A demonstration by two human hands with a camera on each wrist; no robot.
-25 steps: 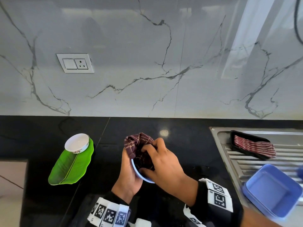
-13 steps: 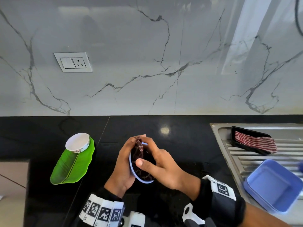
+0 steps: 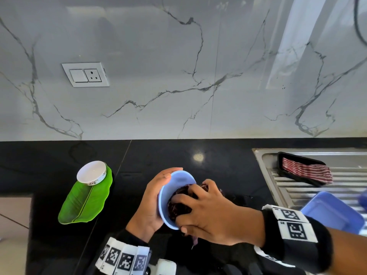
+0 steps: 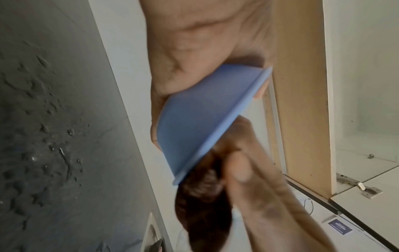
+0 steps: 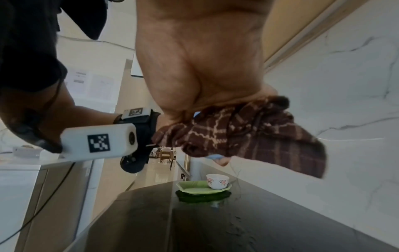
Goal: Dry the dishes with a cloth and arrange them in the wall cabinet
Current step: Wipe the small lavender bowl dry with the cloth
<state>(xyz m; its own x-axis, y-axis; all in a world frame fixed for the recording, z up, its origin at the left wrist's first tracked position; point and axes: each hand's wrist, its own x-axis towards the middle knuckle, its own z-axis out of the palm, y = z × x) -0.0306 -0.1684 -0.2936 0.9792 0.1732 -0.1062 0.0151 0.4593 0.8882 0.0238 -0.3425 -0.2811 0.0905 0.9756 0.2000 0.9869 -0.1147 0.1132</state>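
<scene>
Step in hand: drying. Small round blue plastic bowl (image 3: pixel 168 197), above the tabletop, cupped by left hand (image 3: pixel 151 203); right hand (image 3: pixel 206 213) grips brown checked cloth (image 5: pixel 244 129) inside it. Next, probably: wipe the outside, then cabinet.

White marble-look backsplash (image 3: pixel 178 76), grey veins, glossy with window glare at right. Switch-and-socket plate (image 3: pixel 85 74) set in it, left. Black polished countertop (image 3: pixel 158 155) below. Steel sink drainboard (image 3: pixel 321 187) at right. Daylight, bright.
</scene>
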